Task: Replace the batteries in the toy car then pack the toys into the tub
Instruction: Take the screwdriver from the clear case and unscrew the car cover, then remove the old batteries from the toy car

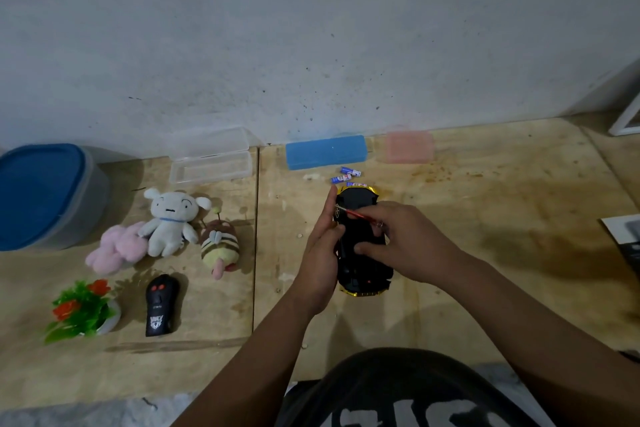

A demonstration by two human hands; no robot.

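Observation:
The toy car (360, 239) lies upside down on the wooden floor, black underside up with gold trim at both ends. My left hand (322, 253) presses flat against its left side, fingers straight. My right hand (408, 239) holds a red-handled screwdriver (356, 214) whose tip points at the car's underside near the front left. Three blue batteries (348, 176) lie just beyond the car. The tub (45, 198), grey with a blue lid on, stands at far left.
A white plush (169, 218), pink plush (116, 248), bee plush (220, 246), black remote (161, 305) and small fake plant (81, 310) lie at left. An open clear case (211, 159), blue case (325, 151) and pink case (408, 147) line the wall.

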